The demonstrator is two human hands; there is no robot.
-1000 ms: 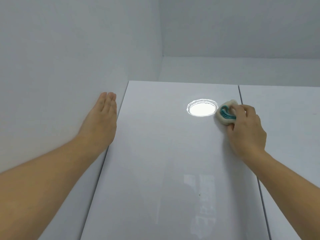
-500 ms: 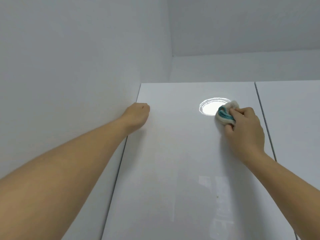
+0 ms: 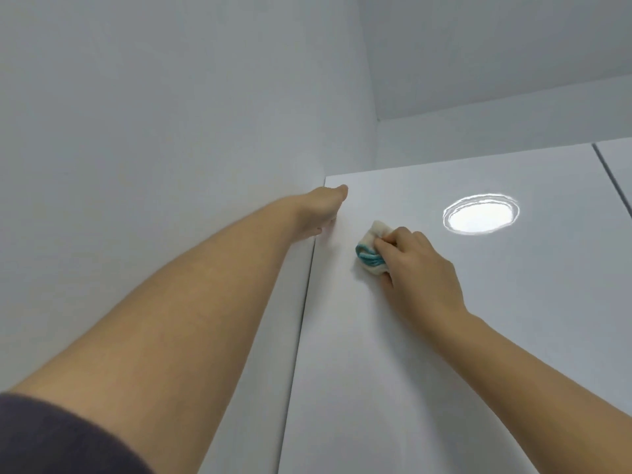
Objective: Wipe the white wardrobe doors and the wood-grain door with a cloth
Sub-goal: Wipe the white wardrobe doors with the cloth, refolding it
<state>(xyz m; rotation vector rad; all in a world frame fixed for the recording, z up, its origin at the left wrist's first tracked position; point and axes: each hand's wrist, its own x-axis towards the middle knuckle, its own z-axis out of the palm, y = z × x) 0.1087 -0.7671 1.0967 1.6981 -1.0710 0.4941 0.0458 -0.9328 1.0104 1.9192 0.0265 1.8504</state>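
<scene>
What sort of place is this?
Probably a bedroom at home, viewed high up: glossy white wardrobe doors beside a plain white wall, a round lamp reflection on one door, and the right hand holding a cloth against it.

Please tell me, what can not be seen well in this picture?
Head view only.
left hand: fingers hidden behind the hand itself; grip unclear.
cloth: partly covered by right hand.
white wardrobe door: bottom cut off by frame edge.
wood-grain door: outside the frame.
</scene>
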